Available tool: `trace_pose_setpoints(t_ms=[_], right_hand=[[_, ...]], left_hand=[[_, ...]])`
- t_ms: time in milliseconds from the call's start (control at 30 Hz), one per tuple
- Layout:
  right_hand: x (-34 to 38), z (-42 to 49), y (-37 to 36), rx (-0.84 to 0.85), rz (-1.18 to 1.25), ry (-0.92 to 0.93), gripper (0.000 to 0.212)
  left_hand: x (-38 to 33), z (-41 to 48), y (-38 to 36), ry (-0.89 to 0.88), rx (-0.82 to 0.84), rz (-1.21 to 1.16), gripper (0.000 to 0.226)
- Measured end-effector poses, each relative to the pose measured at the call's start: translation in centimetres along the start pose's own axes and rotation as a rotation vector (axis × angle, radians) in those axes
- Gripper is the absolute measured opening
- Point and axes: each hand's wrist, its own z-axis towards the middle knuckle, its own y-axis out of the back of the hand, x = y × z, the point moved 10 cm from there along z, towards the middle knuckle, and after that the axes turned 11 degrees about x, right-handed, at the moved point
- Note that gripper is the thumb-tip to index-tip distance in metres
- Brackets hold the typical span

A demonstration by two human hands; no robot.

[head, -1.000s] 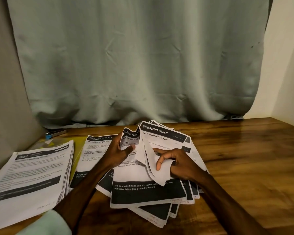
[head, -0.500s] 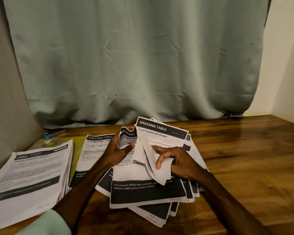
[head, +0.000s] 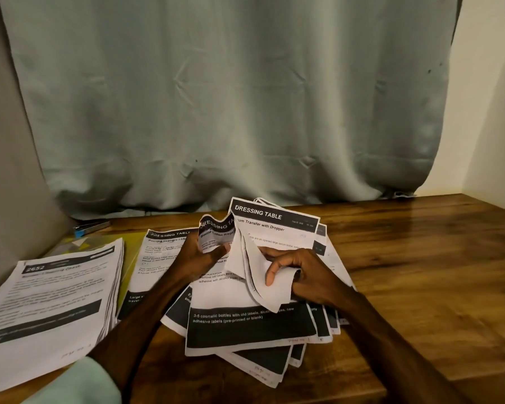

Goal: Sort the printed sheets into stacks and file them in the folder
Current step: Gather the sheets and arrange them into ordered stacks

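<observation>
At table centre, left hand [head: 200, 255] gripping a printed sheet's crumpled top [head: 216, 232], right hand [head: 306, 275] pinching turned-back sheets [head: 252, 269], fanned pile [head: 251, 330] underneath, thick stack [head: 50, 293] at nine o'clock, yellow folder [head: 130, 252] edging beside it.

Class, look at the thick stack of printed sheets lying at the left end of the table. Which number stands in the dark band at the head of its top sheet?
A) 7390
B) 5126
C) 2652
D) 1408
C: the top sheet of the stack shows "2652" in white at the left of its dark header band.
</observation>
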Motion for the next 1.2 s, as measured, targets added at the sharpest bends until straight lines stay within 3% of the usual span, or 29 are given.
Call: trace_pose_setpoints(t_ms=[300,400,467,533,633,700,833,1033,1200], right_hand=[[-0.7,-2.4,4.0,-0.093,0.188,-0.235,0.061],[-0.7,-3.7,6.5,-0.182,0.429,-0.168,0.066],[-2.1,-4.5,8.4,-0.365,0.63,-0.179,0.073],[-4.3,-6.5,9.8,-0.639,0.739,-0.304,0.063],[-7.7,-10.1,10.7,-0.863,0.464,-0.576,0.02],[-9.4,-11.1,10.4,-0.846,0.355,-0.71,0.012],[-9.1,-10.0,9.1,-0.789,0.536,-0.665,0.015],[-8.1,-6.6,6.1,-0.484,0.779,-0.68,0.045],[-6.0,-5.8,6.2,-0.369,0.814,-0.486,0.021]], left_hand=[[1.9,0.1,0.7,0.056,0.021,-0.212,0.063],[1.7,-0.2,0.5,0.039,0.034,-0.251,0.053],[1.4,-0.4,0.4,0.048,0.034,-0.266,0.05],[1.4,-0.3,0.3,0.059,0.031,-0.288,0.044],[1.1,-0.6,0.4,0.061,0.006,-0.325,0.029],[1.2,-0.7,0.5,0.077,-0.003,-0.378,0.026],[1.6,-1.0,1.1,0.086,-0.028,-0.485,0.028],[1.9,-1.1,1.1,0.08,-0.003,-0.611,0.048],[2.0,-1.0,1.2,0.072,-0.008,-0.639,0.039]])
